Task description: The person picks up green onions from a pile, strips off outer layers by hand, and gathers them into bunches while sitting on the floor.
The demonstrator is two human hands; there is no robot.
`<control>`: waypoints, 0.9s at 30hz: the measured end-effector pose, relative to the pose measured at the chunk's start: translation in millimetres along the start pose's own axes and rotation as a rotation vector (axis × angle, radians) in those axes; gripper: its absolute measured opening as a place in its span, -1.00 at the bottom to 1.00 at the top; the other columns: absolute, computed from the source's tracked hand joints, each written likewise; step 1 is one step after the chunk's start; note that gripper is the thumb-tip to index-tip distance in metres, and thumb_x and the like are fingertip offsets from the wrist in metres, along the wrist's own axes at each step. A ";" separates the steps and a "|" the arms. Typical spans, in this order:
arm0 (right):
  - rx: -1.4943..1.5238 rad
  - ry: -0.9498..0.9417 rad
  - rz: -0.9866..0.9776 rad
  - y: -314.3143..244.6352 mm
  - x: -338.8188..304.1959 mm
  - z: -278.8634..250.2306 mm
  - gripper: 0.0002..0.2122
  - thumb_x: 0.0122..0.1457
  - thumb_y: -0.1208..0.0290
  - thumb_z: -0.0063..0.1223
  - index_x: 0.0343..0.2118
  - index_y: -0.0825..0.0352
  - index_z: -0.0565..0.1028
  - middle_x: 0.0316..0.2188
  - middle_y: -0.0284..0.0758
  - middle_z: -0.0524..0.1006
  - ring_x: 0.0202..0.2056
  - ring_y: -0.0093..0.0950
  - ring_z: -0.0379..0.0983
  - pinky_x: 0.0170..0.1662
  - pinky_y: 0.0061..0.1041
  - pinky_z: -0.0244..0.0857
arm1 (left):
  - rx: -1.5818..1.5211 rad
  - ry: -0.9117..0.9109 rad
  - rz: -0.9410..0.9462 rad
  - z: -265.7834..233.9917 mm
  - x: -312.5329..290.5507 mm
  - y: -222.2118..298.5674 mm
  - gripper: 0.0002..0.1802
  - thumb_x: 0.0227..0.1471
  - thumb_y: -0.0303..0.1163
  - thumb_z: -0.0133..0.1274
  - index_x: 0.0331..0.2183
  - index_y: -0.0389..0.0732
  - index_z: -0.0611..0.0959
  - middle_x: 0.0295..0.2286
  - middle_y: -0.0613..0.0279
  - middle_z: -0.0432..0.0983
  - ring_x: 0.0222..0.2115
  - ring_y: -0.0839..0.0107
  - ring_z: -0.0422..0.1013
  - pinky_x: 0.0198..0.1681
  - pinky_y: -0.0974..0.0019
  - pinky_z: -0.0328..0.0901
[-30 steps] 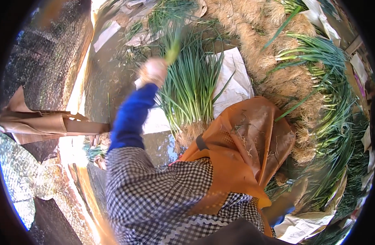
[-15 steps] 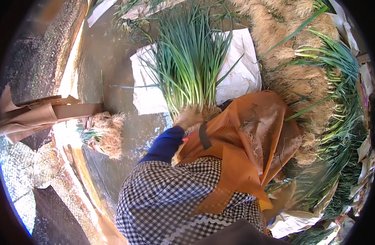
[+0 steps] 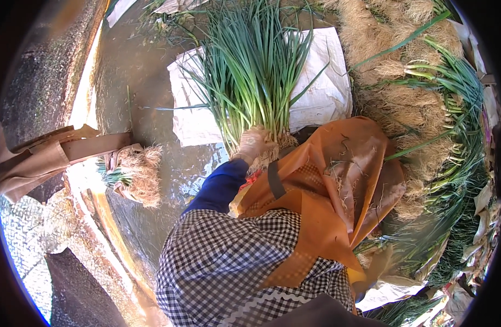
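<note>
A large bunch of green onions (image 3: 256,82) lies on a white sheet (image 3: 326,76), leaves spread toward the far side and roots toward me. My left hand (image 3: 254,143), below a blue sleeve, is closed over the pale stems just above the roots. Some of its fingers are hidden among the stalks. At the lower right, a tan blurred shape next to a bit of blue sleeve looks like my right hand (image 3: 378,265); its fingers are smeared by motion. It is nearest to the onion pile on that side. An orange apron (image 3: 343,169) covers my knee beside the bunch.
Many more green onions, with fibrous tan roots (image 3: 403,114) and green leaves (image 3: 468,163), are heaped along the right. A tied root bundle (image 3: 138,174) stands at left beside a brown strap (image 3: 98,146). Wet ground (image 3: 147,120) surrounds the sheet. A pale ledge (image 3: 89,98) runs along the left.
The view has shifted slightly. My left hand stays on the stems near the roots, its thumb now more to the right. The bunch remains on the sheet.
</note>
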State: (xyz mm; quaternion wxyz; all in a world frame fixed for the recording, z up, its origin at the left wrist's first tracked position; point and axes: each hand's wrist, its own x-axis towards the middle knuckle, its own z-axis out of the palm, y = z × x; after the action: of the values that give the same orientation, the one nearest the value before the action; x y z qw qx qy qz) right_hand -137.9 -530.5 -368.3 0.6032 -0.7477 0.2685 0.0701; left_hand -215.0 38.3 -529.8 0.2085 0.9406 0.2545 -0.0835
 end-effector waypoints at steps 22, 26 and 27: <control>-1.452 -0.376 -0.795 -200.3 44.7 242.7 -0.64 0.12 0.25 -0.15 0.00 0.19 0.34 -0.06 -0.27 0.40 -0.05 -0.34 0.33 0.00 -0.46 0.18 | -0.465 -0.122 -0.618 7.9 52.7 -16.9 -0.16 -0.32 -0.06 0.23 -0.07 -0.38 0.30 -0.20 -0.17 0.39 -0.19 0.09 0.39 -0.15 0.26 0.31; -0.983 -1.055 -1.031 -114.3 3.3 401.6 -0.77 0.05 0.20 -0.05 -0.32 0.22 0.51 -0.34 -0.29 0.52 -0.29 -0.33 0.44 -0.23 -0.43 0.31 | -0.596 -0.197 -0.696 16.4 60.1 -43.6 -0.39 -0.28 -0.19 0.16 -0.19 -0.37 0.39 -0.37 -0.05 0.49 -0.31 0.17 0.44 -0.25 0.24 0.34; -0.924 -1.391 -1.293 -80.5 16.6 433.3 -0.79 0.02 0.21 -0.04 -0.39 0.23 0.51 -0.40 -0.26 0.51 -0.34 -0.27 0.42 -0.28 -0.37 0.30 | -0.776 -0.201 -0.669 16.9 61.4 -45.2 -0.39 -0.27 -0.21 0.16 -0.18 -0.38 0.39 -0.38 -0.05 0.50 -0.31 0.18 0.45 -0.26 0.26 0.34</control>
State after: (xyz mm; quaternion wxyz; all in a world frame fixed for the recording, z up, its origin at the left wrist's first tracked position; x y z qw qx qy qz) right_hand 10.2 -118.2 -419.6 0.2034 -0.7009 -0.6386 0.2441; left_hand -186.4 93.6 -577.0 0.5270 0.6489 0.5320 -0.1352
